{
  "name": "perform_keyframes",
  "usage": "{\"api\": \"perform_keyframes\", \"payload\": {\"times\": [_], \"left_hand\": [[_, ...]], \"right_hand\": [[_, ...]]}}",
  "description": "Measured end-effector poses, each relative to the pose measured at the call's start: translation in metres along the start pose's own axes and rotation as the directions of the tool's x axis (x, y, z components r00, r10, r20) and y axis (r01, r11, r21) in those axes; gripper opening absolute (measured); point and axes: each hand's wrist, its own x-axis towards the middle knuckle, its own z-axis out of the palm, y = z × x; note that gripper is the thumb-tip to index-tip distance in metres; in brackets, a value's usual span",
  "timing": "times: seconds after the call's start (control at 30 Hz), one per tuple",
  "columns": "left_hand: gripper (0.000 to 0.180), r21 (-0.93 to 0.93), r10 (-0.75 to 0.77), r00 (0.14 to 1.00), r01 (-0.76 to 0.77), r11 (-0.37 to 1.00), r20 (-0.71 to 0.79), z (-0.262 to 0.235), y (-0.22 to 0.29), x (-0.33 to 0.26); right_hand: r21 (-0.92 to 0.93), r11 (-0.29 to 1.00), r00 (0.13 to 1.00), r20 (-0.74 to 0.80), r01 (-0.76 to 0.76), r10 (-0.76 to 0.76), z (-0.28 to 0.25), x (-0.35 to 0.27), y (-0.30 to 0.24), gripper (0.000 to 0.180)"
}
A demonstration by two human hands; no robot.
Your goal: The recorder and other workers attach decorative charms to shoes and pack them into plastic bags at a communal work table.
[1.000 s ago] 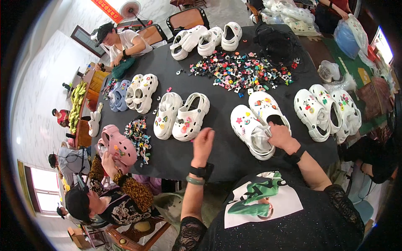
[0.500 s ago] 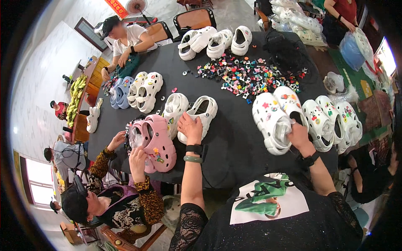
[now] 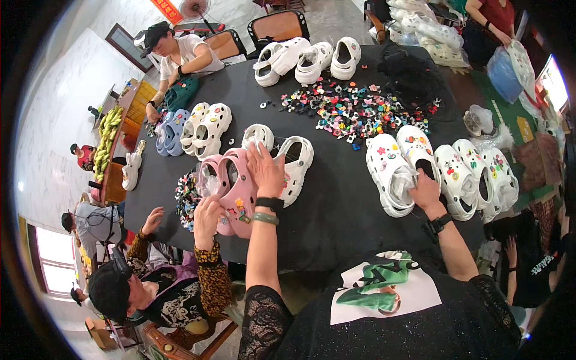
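My left hand [image 3: 267,171] is stretched out flat, fingers extended, between the pink clogs [image 3: 242,207] and a white clog [image 3: 298,171]. It lies partly over the pink pair's edge and hides part of another white clog [image 3: 258,133] behind it; I cannot tell which it touches. My right hand [image 3: 425,191] is closed on the heel end of a white clog [image 3: 415,147] with colourful charms. Pressed beside that clog is its matching white clog [image 3: 387,162], with clear plastic inside. A neighbouring person's hand [image 3: 207,222] is at the pink pair's near side.
Loose shoe charms [image 3: 360,108] are heaped at the table's far middle, with a smaller pile [image 3: 187,195] by the pink clogs. Decorated white clogs [image 3: 459,180] stand right of my right hand. White clogs [image 3: 309,63] line the far edge. A person [image 3: 183,57] handles a green clog [image 3: 182,93].
My left hand has left the white clog's heel and moved left and up beside the pink clogs. Those clogs shifted slightly right and away. My right hand's clogs have moved slightly.
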Motion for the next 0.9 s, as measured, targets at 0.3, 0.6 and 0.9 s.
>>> {"api": "perform_keyframes", "payload": {"times": [0.3,0.6,0.9], "left_hand": [[0.049,0.494,-0.130,0.734,-0.304,0.814,0.666,0.032,0.028,0.090],[0.033,0.414,0.078,0.753,-0.442,0.796,0.654,0.045,0.000,0.090],[0.017,0.324,0.180,0.811,-0.412,0.852,0.556,0.044,0.007,0.070]], "right_hand": [[-0.023,0.999,0.998,0.055,-0.026,0.028,-0.002,-0.001,0.001,0.067],[0.015,1.000,1.000,0.029,-0.006,0.005,-0.011,-0.003,-0.003,0.058],[0.042,0.999,0.999,0.033,-0.016,0.014,-0.012,-0.002,-0.002,0.060]]}}
